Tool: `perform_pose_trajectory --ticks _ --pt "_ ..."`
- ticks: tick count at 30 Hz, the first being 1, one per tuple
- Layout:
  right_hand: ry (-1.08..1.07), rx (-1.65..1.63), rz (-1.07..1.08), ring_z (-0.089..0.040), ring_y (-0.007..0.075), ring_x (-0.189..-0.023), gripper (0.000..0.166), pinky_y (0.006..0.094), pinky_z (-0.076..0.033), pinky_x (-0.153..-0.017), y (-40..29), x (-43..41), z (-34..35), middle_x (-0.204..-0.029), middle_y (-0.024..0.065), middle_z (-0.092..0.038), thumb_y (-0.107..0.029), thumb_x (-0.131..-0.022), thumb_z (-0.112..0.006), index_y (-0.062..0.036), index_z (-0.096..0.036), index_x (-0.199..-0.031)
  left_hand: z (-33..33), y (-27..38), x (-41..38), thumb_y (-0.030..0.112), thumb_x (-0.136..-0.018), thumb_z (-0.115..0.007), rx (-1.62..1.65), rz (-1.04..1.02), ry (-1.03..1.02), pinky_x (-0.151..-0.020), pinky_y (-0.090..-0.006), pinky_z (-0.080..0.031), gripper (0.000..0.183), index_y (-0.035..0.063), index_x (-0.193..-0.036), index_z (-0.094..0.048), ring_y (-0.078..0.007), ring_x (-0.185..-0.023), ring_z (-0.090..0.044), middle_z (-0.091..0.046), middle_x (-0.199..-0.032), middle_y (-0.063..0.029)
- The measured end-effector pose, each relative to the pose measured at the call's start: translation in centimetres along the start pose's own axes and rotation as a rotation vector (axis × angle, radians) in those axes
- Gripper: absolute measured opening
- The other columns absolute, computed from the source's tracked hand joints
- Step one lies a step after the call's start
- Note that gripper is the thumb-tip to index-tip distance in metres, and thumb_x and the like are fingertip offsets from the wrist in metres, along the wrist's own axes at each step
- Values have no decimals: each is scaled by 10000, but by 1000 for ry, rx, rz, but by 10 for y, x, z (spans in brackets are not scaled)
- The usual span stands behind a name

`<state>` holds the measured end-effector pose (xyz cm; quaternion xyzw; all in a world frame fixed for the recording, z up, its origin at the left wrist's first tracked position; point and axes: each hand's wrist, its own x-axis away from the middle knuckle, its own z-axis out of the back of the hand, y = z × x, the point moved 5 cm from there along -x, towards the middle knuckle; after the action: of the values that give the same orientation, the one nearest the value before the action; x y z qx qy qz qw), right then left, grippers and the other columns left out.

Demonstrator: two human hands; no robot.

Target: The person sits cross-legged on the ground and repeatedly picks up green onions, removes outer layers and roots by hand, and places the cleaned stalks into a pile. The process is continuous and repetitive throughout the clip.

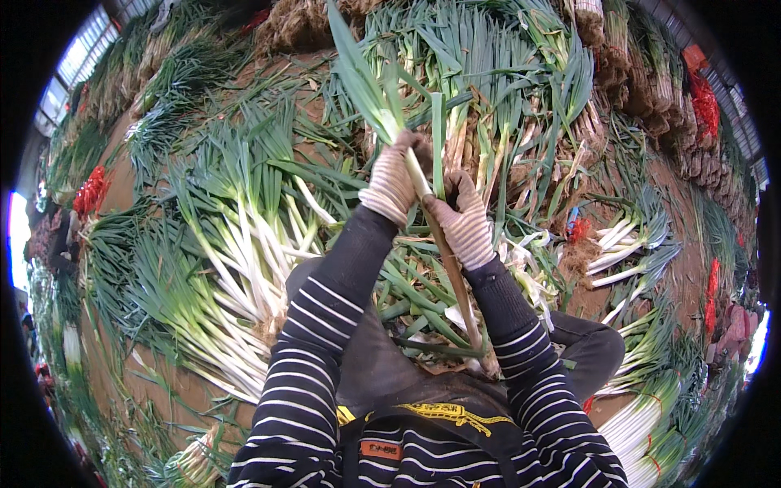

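Note:
A long green onion (417, 175) slants across the middle of the view, its green leaves (366, 91) pointing up and left. My left hand (393, 177), in a striped, soiled glove, grips it just below the leaves. Lower on the stalk, my gloved right hand (462, 216) pinches it between thumb and fingers. From there a brown outer layer (450, 268) hangs down toward a rooted end (488, 363) near my lap. A cut-looking green leaf (437, 143) stands up beside my right hand.
Pale-stemmed onions (244, 256) lie in a pile at left. Untrimmed ones (476, 79) are heaped ahead. Loose peelings (421, 299) cover the ground between my legs. At right are cleaned onions (616, 244), red ties (579, 230) and a banded bundle (637, 430).

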<state>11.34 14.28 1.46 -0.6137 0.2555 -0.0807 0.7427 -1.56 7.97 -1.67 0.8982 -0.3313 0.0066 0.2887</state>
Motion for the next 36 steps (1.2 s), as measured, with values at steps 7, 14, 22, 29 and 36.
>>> perform_pose_trajectory --ticks 7,14,22,29,36 --pt "-186 -399 -198 -612 135 -892 271 285 -522 -808 19 24 22 -943 61 -624 -132 -884 -671 -27 -513 -1078 13 28 -6 277 -935 -669 213 -36 80 -471 -272 -434 236 129 -844 -510 -92 -473 -449 -480 -652 56" --pt "-297 821 -664 -630 419 -935 421 441 -509 -853 97 155 142 -993 268 -643 -278 -853 -684 40 -542 -1090 25 99 10 363 -922 -685 38 -293 141 -414 -250 -235 368 215 -713 -421 -56 -408 -270 -332 -547 104" --pt "-8 709 150 -628 368 -892 399 470 -515 -756 8 65 36 -1009 204 -645 -263 -917 -637 -47 -530 -1234 -7 17 14 461 -867 -721 189 -138 137 -449 -260 -275 396 204 -755 -442 -66 -428 -308 -369 -563 95" --pt "-62 814 304 -640 367 -753 301 464 -499 -629 2 28 12 -860 184 -653 -218 -950 -586 -72 -552 -1211 4 24 13 471 -876 -708 129 -159 210 -489 -278 -293 373 209 -808 -452 -78 -461 -272 -310 -579 97" --pt "-120 422 -2 -663 293 -640 225 386 -509 -582 31 21 14 -740 159 -664 -227 -984 -548 -43 -649 -1065 0 27 17 414 -897 -709 85 -211 173 -472 -281 -295 365 214 -779 -427 -77 -435 -277 -310 -544 98"
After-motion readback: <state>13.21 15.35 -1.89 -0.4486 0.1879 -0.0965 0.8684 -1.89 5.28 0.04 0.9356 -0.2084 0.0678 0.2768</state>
